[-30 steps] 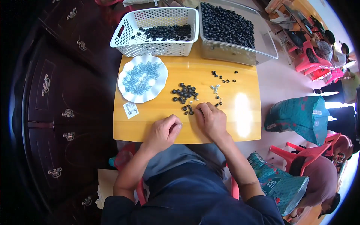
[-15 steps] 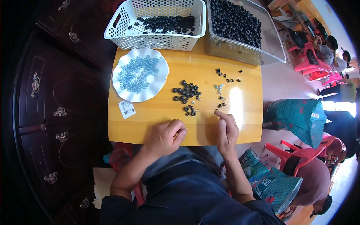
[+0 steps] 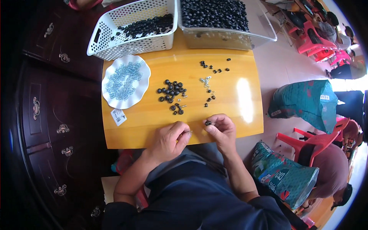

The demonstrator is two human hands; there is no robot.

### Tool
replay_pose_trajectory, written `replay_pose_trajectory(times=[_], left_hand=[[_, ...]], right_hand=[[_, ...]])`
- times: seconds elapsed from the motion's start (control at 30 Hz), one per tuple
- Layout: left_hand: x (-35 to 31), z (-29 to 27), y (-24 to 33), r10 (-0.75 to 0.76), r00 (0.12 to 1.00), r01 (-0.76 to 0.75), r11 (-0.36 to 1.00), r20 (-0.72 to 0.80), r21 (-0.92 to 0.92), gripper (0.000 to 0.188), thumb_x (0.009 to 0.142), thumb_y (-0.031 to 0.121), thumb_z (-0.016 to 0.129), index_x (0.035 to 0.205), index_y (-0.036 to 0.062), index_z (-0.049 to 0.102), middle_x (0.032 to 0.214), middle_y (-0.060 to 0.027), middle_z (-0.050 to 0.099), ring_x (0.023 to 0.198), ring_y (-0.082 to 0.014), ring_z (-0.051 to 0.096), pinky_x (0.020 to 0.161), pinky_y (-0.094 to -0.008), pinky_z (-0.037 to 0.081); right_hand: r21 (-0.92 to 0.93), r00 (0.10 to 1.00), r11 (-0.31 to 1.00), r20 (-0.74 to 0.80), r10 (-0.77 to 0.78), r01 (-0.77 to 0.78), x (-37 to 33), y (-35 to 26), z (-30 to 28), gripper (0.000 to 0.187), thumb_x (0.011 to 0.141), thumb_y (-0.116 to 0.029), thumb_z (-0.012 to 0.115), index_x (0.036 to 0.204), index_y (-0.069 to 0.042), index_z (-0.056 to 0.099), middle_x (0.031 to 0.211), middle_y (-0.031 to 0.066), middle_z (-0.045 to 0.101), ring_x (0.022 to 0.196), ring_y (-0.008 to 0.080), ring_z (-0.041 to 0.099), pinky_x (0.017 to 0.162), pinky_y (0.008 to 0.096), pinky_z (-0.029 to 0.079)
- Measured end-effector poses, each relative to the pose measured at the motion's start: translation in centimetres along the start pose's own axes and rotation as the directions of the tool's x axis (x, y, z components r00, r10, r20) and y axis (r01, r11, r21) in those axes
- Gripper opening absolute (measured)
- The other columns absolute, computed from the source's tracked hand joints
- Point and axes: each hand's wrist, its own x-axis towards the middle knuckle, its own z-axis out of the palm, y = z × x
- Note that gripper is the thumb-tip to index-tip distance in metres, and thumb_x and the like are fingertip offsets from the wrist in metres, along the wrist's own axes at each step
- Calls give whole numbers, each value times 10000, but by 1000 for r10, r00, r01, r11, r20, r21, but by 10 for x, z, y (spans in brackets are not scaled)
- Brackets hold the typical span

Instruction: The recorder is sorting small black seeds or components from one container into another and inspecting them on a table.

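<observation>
Near the table's front edge, my left hand (image 3: 168, 140) is closed in a pinch, with the tip of a small metal piece (image 3: 190, 131) showing at its fingers. Close by on the right, my right hand (image 3: 223, 132) pinches a small black piece (image 3: 208, 123) between thumb and fingers. The hands are apart. Beyond them lie a cluster of round black caps with holes (image 3: 171, 92), a few small metal bits (image 3: 184, 106), small clear pieces (image 3: 206, 81) and scattered little black pieces (image 3: 219, 71). A white wavy-rimmed plate (image 3: 145, 78) holds many pale blue clear pieces.
A white perforated basket (image 3: 147, 45) and a clear plastic bin (image 3: 226, 40), both holding black parts, stand at the table's far edge. A printed card (image 3: 119, 117) lies by the plate. Dark drawers (image 3: 46, 107) rise left; teal bags (image 3: 301, 100), red chairs and other people are right.
My right hand has come back from the scattered black pieces toward my left hand, now pinching one. My left hand stays closed in place. The view has shifted.
</observation>
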Motion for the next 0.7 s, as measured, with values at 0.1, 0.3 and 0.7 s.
replay_pose_trajectory(times=[0.1,0.3,0.7], left_hand=[[7,3,8,-2,1000,2,1000,-5,19,57,906,55,634,901,24,586,733,-107,601,606,-222,608,574,-331,483],[21,9,25,5,1000,-3,999,-28,43,58,912,59,636,900,28,590,740,-115,609,610,-241,617,571,-347,485],[17,9,38,23,997,-53,909,76,413,127,879,125,667,855,68,557,782,-122,634,736,-340,650,637,-449,504]], right_hand=[[72,999,997,-30,24,-22,-2,4,-3,226,917,-63,707,1116,-10,614,998,75,689,902,126,646,842,266,520],[274,992,954,22,122,-124,-1,-6,4,194,955,-101,669,1123,-15,625,1001,78,690,871,130,652,810,273,535],[183,986,977,144,84,-110,-2,-8,10,179,951,-40,659,1123,-1,632,967,37,680,900,100,650,816,251,531]])
